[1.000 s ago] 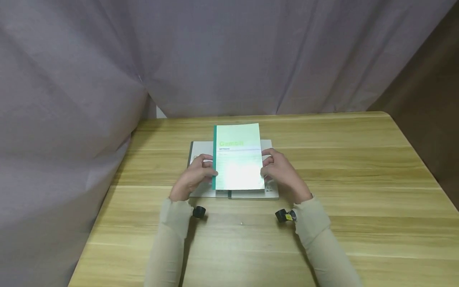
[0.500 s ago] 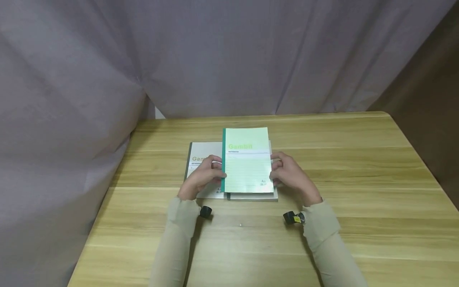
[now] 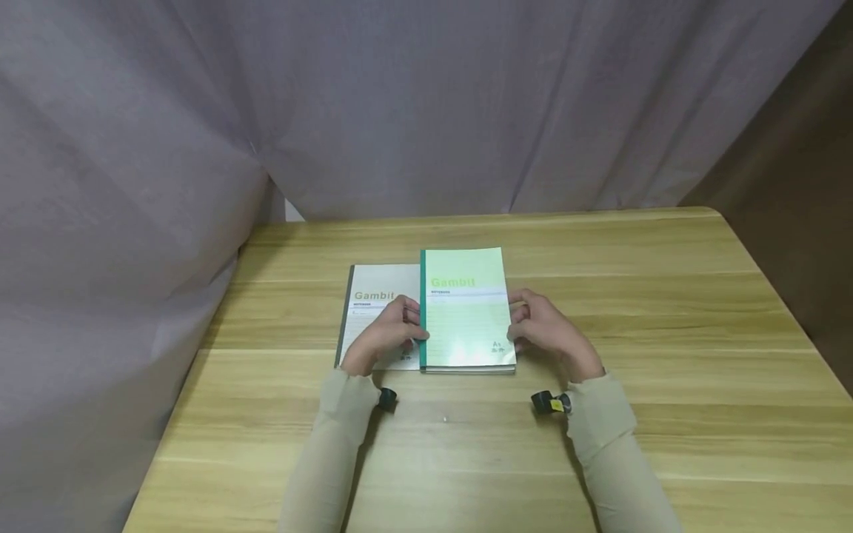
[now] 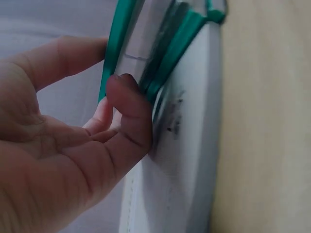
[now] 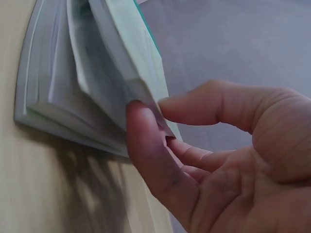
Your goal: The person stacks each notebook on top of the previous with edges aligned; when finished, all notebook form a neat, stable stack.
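Note:
A pale green "Gambit" notebook (image 3: 465, 318) with a green spine is held by both hands. My left hand (image 3: 389, 334) pinches it at the spine side, thumb on top and fingers curled beneath. My right hand (image 3: 543, 332) pinches the opposite edge the same way, as the right wrist view shows with the notebook (image 5: 131, 53) between thumb and finger. It lies over a stack of notebooks (image 5: 53, 92), tilted slightly above them. A grey-spined "Gambit" notebook (image 3: 376, 285) lies flat on the left, partly behind my left hand.
The wooden table (image 3: 666, 333) spreads around the notebooks. A grey curtain (image 3: 400, 111) hangs behind the table's far edge and down its left side. A tiny pale speck (image 3: 445, 420) lies in front of the notebooks.
Both hands have moved the pale green notebook to the right and lowered it toward the front, over the right-hand stack. More of the grey-spined notebook now shows on the left.

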Demonstrator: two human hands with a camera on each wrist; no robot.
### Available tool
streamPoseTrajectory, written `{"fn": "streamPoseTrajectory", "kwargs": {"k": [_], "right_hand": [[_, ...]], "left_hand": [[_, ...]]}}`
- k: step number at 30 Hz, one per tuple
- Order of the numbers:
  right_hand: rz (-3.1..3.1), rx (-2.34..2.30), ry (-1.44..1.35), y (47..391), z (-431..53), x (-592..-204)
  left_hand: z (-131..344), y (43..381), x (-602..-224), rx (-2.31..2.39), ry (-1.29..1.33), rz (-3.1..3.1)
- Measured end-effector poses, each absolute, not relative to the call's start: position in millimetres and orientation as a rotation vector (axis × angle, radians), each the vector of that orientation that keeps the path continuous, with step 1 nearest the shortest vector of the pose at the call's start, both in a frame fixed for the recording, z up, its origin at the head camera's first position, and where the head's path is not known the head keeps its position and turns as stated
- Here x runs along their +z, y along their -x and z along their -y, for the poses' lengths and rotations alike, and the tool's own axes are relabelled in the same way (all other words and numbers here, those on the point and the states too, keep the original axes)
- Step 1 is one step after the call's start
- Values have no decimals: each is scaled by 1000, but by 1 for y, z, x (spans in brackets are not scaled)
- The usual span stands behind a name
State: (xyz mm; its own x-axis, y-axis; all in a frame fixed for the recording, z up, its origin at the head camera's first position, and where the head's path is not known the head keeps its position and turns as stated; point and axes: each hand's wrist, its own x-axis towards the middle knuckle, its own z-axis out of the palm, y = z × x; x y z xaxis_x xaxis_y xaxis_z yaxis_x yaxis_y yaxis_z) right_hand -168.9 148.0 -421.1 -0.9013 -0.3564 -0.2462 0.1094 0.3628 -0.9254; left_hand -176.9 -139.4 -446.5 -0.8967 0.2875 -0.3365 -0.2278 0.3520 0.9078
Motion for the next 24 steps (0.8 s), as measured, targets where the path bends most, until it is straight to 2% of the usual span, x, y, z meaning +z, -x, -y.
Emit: {"fn": "streamPoseTrajectory", "kwargs": {"k": [24], "right_hand": [[-2270, -1421, 190, 170, -145, -432]], "left_hand": [[131, 173, -448, 1424, -85, -2332]]}}
